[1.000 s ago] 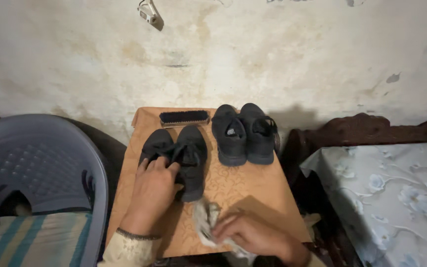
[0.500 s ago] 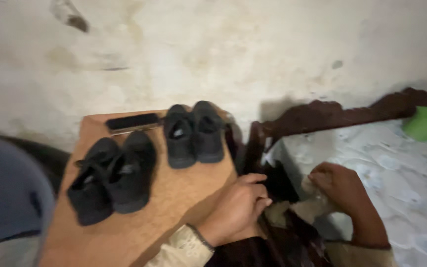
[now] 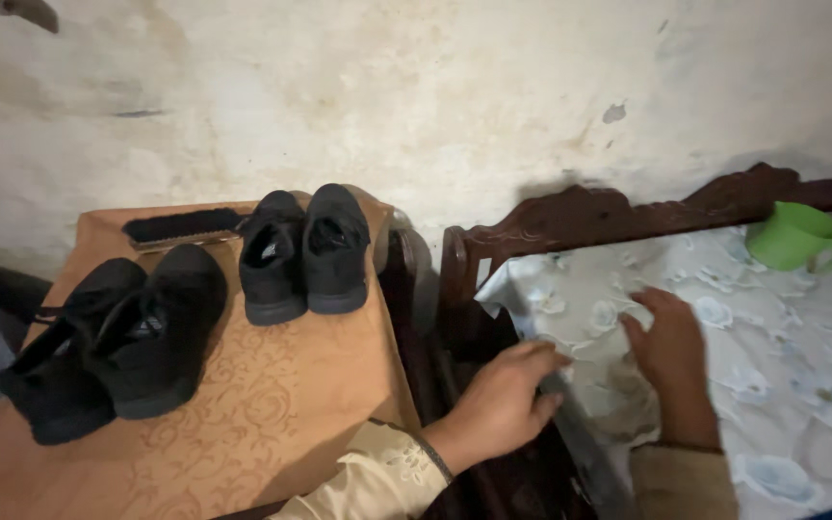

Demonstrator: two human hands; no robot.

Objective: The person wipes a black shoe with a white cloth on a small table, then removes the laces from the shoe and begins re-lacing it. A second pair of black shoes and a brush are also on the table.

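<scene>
Against stained plaster, both hands are spreading open: left hand [image 3: 505, 400] is pinning the near edge of the cloth [image 3: 618, 400] on the floral tablecloth [image 3: 772, 385], right hand [image 3: 668, 337] pressing it flat, best kept taut.

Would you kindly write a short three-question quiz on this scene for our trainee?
1. True or false: the shoe brush lies between the wall and the shoes.
2. How many black shoes stand on the brown table?
3. Both hands rest on: A) floral cloth, B) green cup, C) brush.

Key: 1 true. 2 four. 3 A; the left hand and right hand lie flat on it.
</scene>
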